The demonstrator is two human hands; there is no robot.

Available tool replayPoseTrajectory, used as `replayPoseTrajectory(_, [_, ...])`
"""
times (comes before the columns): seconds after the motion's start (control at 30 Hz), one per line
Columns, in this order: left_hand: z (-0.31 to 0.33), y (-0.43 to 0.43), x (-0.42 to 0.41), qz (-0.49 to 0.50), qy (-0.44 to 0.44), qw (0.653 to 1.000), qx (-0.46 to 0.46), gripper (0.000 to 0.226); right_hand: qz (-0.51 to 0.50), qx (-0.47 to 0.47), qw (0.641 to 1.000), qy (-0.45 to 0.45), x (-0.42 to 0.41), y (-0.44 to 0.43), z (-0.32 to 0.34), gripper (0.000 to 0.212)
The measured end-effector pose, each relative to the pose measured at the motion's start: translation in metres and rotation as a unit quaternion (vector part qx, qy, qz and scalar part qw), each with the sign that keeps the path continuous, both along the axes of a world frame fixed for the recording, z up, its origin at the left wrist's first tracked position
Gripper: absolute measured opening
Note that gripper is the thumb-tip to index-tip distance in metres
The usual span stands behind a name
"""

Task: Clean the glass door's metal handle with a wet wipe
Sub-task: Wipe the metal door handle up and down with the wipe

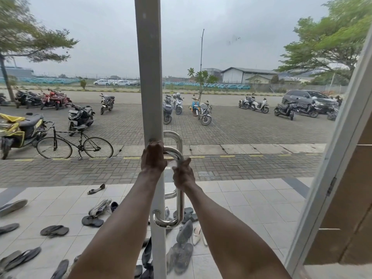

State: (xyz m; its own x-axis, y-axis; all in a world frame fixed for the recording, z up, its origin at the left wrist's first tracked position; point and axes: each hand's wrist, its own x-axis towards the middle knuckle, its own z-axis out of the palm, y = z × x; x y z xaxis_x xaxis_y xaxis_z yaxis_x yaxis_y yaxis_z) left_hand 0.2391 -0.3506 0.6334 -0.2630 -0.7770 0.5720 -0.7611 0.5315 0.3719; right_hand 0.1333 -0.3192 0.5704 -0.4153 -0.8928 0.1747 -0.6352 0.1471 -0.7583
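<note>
Beyond the glass door [251,57] parked motorbikes [80,117] are filling a paved lot, and both hands are working at the top of the metal handle [181,200].

Through the head camera I am watching the left hand [154,158] curling its fingers over the handle's upper bend, tight against the grey door stile [150,77]. The right hand [183,174] is wrapping its fingers round the bar just below that bend, thumb pointing up. I am not making out the wet wipe; it may be bunched inside the right hand's grip, but that is a guess. The handle's long axis is running straight up and down, and nearly all its bare length is lying below both hands, ending at the lower bend above the scattered sandals [54,230]. The right hand is sitting nearer that lower run, so I am judging the coming stroke to be a downward slide along the bar.
</note>
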Motion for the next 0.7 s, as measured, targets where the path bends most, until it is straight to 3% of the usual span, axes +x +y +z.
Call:
replayPoseTrajectory(0.1, [0.001,0.001,0.0,-0.002,-0.001,1.0,0.01,0.034,-0.022,-0.031,0.999,0.016,0.0,0.001,0.012,0.013])
replayPoseTrajectory(0.23, [0.0,0.002,-0.001,-0.008,0.0,1.0,0.002,0.036,-0.017,-0.091,0.993,0.076,0.004,-0.005,0.029,0.008])
replayPoseTrajectory(0.43, [-0.014,0.0,-0.004,-0.015,0.044,0.999,-0.025,0.048,-0.045,-0.15,0.985,0.067,0.006,-0.011,0.013,0.006])
replayPoseTrajectory(0.7, [-0.023,-0.006,-0.008,-0.013,0.072,0.996,-0.045,0.054,-0.08,-0.191,0.978,0.038,0.009,-0.015,-0.007,0.021])
